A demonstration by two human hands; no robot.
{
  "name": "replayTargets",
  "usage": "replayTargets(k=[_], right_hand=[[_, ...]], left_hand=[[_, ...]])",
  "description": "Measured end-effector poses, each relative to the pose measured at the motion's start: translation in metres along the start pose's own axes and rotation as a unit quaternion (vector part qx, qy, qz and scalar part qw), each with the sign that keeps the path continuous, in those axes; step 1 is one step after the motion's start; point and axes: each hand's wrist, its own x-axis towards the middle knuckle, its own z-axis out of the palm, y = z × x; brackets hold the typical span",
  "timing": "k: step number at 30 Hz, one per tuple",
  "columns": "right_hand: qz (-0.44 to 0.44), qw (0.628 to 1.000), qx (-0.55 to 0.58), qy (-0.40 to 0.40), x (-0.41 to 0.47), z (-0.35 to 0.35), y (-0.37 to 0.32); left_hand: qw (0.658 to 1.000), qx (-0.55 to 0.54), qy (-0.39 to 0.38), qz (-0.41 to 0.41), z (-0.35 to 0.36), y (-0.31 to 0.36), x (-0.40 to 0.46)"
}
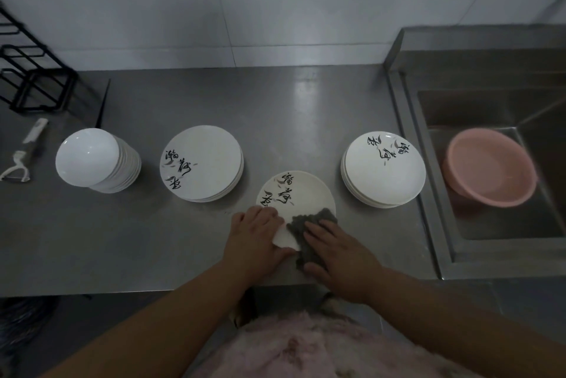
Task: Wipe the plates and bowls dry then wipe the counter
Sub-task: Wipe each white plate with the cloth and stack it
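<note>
Left hand (256, 235) gripped the white calligraphy-printed plate (301, 193) by its rim; right hand (340, 255), fingers flat, pressed the grey cloth (312, 224). Best to rotate the plate and wipe to its edge.

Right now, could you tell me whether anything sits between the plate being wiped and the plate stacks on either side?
Nothing visible does. The white inscribed plate, held by the left hand, has bare steel counter between it and both the left plate stack and right plate stack.

Your left hand (255, 235) is curled, with the thumb and fingers pinching something at its near edge. Your right hand (340, 258) lies flat, fingers straight, pressing down just beside it. Both bare arms reach forward.
</note>
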Motion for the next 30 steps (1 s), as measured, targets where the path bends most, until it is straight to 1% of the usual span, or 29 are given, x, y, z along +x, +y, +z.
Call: replayTargets(k=[2,5,7,9,11,12,14,16,17,19,21,23,25,27,28,30], right_hand=[[0.018,0.999,-0.014,0.024,0.009,-0.012,0.019],[0.054,0.998,-0.003,0.041,0.02,-0.016,0.029],[0.07,0.996,0.014,0.055,0.019,-0.007,0.015],[0.061,0.996,0.019,0.058,0.01,0.003,-0.007],[0.024,0.999,0.009,0.035,0.0,0.009,-0.018],[0.002,1.0,0.001,0.026,-0.001,0.01,-0.015],[-0.026,0.998,-0.028,0.053,0.004,0.006,0.003],[-0.014,0.993,-0.058,0.099,0.014,-0.001,0.023],[0.001,0.992,-0.063,0.11,0.018,-0.005,0.028],[0.028,0.992,-0.063,0.102,0.026,-0.003,0.028],[0.038,0.993,-0.059,0.099,0.029,0.014,0.018],[0.032,0.992,-0.033,0.118,0.023,0.031,0.003],[-0.007,0.989,0.005,0.151,0.015,0.039,-0.01],[-0.02,0.98,0.078,0.18,0.011,0.027,-0.021],[0.004,0.974,0.139,0.181,0.011,0.017,-0.025],[0.085,0.951,0.248,0.166,0.009,-0.01,-0.028]], left_hand=[[1.0,-0.012,0.003,-0.012,-0.003,-0.013,0.003],[0.999,0.021,0.02,0.046,-0.004,-0.027,0.005],[0.997,0.031,0.023,0.064,-0.005,-0.026,0.004],[0.997,0.031,0.018,0.065,-0.003,-0.022,0.002],[0.998,0.031,0.0,0.059,-0.001,-0.016,0.001],[0.998,0.028,-0.008,0.056,0.0,-0.014,0.001],[0.998,0.015,-0.01,0.055,0.001,-0.013,-0.001],[0.999,-0.007,0.003,0.05,0.002,-0.015,-0.003],[0.998,-0.014,0.013,0.051,0.002,-0.016,-0.003],[0.998,-0.014,0.024,0.054,0.003,-0.017,-0.002],[0.999,-0.018,0.021,0.043,0.004,-0.014,0.0],[0.999,-0.035,0.016,0.026,0.005,-0.011,0.001],[0.998,-0.048,0.02,0.023,0.005,-0.008,0.001],[0.997,-0.058,0.031,0.027,0.005,-0.007,0.0],[0.997,-0.066,0.035,0.021,0.006,-0.007,-0.001],[0.997,-0.073,0.03,-0.019,0.006,-0.01,-0.005]])
